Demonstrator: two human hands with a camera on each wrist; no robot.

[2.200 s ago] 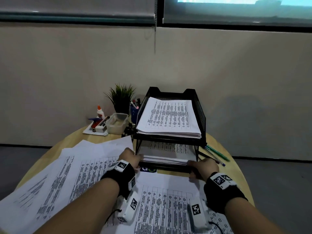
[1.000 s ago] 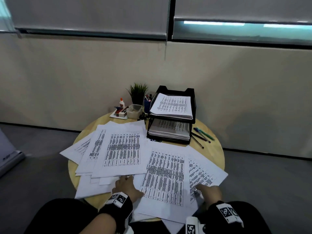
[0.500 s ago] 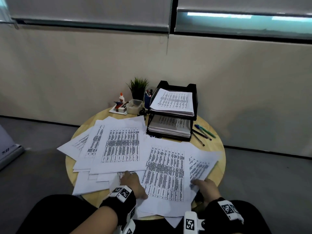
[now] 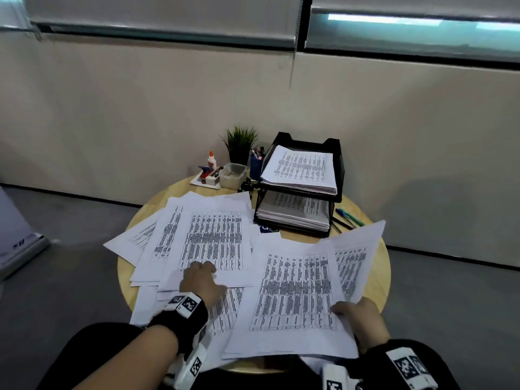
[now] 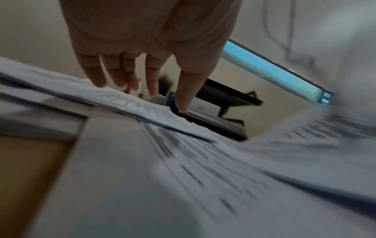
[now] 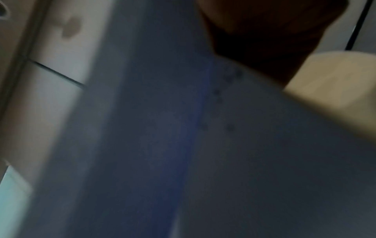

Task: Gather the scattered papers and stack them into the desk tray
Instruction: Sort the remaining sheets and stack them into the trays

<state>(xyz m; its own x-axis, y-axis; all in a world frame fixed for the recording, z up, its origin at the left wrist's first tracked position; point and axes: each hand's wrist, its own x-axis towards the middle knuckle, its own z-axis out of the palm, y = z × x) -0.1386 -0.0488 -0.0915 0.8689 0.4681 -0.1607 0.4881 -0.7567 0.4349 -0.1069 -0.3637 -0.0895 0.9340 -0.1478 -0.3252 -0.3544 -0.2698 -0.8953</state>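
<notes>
Right-side sheets (image 4: 298,294) now lifted, pinched by right hand (image 4: 363,319); left hand (image 4: 201,280) flat, fingers straight, on papers (image 4: 213,240).

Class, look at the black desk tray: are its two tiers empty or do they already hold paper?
Both hold paper: the desk tray carries a stack on its top tier and another below.

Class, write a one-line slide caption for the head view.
Right hand lifts printed sheets while left hand rests on scattered papers.

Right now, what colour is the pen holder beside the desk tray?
Blue. The pen holder stands left of the black desk tray, clearest in the head view.
</notes>
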